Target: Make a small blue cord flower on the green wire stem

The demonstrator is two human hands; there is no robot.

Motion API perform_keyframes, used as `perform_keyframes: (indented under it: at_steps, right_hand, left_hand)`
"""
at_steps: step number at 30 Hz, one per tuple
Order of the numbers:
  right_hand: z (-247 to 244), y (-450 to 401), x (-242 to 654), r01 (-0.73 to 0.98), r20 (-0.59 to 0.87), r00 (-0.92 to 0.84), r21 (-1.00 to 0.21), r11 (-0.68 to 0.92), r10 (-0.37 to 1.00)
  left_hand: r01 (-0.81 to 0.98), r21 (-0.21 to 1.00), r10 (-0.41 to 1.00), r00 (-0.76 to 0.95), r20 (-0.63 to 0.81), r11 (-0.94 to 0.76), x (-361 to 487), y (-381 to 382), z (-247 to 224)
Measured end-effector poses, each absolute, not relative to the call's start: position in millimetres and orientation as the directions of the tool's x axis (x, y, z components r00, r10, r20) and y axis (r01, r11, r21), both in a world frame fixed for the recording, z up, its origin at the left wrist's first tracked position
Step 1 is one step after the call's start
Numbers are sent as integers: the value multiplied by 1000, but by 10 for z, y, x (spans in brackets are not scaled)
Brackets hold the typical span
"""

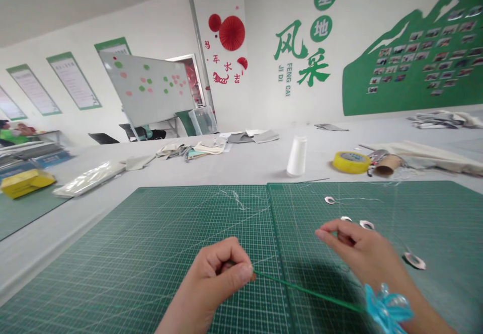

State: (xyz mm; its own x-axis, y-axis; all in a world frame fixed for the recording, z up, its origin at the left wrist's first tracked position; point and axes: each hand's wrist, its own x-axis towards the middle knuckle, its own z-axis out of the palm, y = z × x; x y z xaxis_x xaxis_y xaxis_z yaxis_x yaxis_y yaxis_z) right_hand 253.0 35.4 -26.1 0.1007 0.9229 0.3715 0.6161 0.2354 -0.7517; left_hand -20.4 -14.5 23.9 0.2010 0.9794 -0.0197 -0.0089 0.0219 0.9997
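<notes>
Quite near mat edge (276, 238): left hand (226, 271)

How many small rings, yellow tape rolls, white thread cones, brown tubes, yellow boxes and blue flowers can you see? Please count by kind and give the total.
Small rings: 4 (one partly hidden)
Yellow tape roll: 1
White thread cone: 1
Brown tube: 1
Yellow box: 1
Blue flower: 1
Total: 9

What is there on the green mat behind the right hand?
Beyond the right hand, two small white pieces, one partly covered; farther back, a white ring with thread. Anything under the hand is hidden.
</notes>
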Motion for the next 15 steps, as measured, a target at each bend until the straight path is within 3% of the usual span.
perform_keyframes:
  at_steps: [3,7,11,15]
  right_hand:
    - [-303,302,2294,679,612,-62,-553,483,788]
    - [-269,20,1772,291,582,-206,-731,617,787]
    - [-262,-158,1427,-134,305,-161,-949,285,939]
    - [-271,-104,1451,-331,-35,-146,-940,-82,989]
  left_hand:
    - [-54,994,973,214,-83,96,-110,-135,180]
    - [-160,972,965,226,-133,172,-24,-126,118]
    - [-271,942,966,217,-140,197,17,-124,72]
    - [-305,926,965,206,-165,223,37,-131,50]
